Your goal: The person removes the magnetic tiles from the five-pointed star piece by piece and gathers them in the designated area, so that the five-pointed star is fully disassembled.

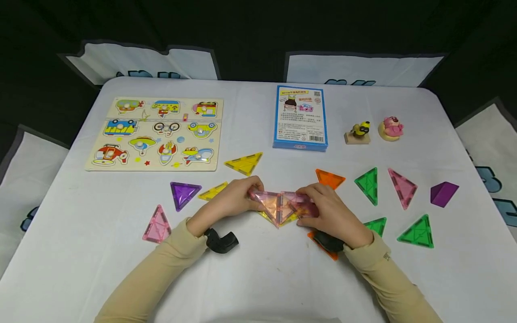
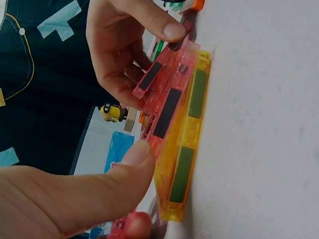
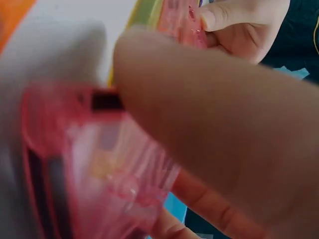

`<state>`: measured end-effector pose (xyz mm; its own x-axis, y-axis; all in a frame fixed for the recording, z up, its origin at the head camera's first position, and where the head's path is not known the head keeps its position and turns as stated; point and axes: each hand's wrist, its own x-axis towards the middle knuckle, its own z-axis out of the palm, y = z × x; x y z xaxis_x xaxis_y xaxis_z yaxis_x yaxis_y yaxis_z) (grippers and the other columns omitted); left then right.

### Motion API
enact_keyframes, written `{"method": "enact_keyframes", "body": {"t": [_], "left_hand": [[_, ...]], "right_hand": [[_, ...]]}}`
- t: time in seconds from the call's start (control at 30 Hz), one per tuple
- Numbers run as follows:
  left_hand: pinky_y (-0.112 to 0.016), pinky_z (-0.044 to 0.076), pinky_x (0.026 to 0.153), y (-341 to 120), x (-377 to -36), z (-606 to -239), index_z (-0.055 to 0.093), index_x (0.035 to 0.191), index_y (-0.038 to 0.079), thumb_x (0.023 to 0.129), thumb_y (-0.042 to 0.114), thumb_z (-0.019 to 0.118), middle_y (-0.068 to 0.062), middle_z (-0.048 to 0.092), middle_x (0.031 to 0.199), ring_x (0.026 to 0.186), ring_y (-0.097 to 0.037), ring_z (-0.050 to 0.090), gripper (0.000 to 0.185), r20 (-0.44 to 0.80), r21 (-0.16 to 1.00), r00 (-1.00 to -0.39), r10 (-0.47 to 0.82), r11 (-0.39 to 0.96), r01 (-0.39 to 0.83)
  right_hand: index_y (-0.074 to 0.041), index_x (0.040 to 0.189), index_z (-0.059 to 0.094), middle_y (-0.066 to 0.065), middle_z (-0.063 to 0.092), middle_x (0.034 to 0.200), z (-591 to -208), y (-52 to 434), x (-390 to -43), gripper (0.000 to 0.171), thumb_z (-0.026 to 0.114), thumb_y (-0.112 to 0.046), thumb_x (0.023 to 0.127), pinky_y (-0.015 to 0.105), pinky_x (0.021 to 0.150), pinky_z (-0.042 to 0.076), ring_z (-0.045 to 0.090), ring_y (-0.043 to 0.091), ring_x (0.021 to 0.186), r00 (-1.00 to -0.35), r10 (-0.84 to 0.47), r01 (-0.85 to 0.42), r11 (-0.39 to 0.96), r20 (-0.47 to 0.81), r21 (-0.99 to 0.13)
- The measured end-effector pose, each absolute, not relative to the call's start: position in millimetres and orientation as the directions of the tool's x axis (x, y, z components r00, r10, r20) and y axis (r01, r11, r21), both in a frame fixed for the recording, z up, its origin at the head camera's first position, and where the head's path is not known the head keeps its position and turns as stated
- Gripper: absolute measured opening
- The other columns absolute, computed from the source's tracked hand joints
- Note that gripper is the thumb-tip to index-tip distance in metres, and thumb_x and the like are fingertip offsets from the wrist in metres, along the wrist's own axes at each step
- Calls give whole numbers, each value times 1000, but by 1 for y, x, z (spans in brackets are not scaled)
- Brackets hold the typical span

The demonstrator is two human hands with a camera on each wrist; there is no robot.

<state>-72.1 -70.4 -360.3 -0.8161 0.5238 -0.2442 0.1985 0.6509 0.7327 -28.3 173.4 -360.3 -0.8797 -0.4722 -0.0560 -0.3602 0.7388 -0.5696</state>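
On the table (image 1: 258,278), the left hand (image 1: 232,202) and right hand (image 1: 329,215) meet over a yellow tile (image 2: 189,144) lying flat, each hand's fingers pinched on a pink tile (image 1: 271,202) propped edge-up between the fingertips, seemingly so the tiles' edges can meet. Loose triangles lie outside both hands. The right wrist view is blurred by a finger, so that grip is hard to read there; an orange tile (image 1: 323,249) hides under the right wrist.
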Motion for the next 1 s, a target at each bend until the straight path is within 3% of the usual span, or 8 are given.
{"method": "enact_keyframes", "body": {"t": [0.13,0.3,0.7,1.0], "left_hand": [[-27,35,58,-73,-73,-362,56,92,10,72,17,77,-1,54,75,64,-16,42,30,-209,768,-809,550,605,212],[-27,37,61,-75,-74,-364,55,86,10,71,13,77,1,57,75,68,-15,46,28,-183,797,-801,570,563,218],[-29,43,62,-89,-72,-369,59,86,9,74,7,74,-1,63,82,68,-15,52,19,-106,878,-815,570,438,191],[-27,41,61,-79,-59,-367,57,82,10,72,3,75,0,61,81,69,-15,50,21,-83,853,-852,517,479,208]], "right_hand": [[-7,116,55,10,51,111,-361,173,-29,53,78,-21,70,44,87,36,43,29,103,-876,-481,-377,731,-37,-568],[-12,117,60,9,52,111,-363,172,-29,49,77,-21,72,44,87,37,44,28,101,-868,-497,-406,735,-23,-543],[-7,117,61,13,52,112,-363,170,-28,49,77,-19,72,46,88,37,45,32,103,-874,-485,-400,758,-35,-516],[-6,119,60,14,51,115,-362,168,-27,52,78,-20,71,47,89,36,43,33,105,-873,-486,-391,750,-44,-533]]}}
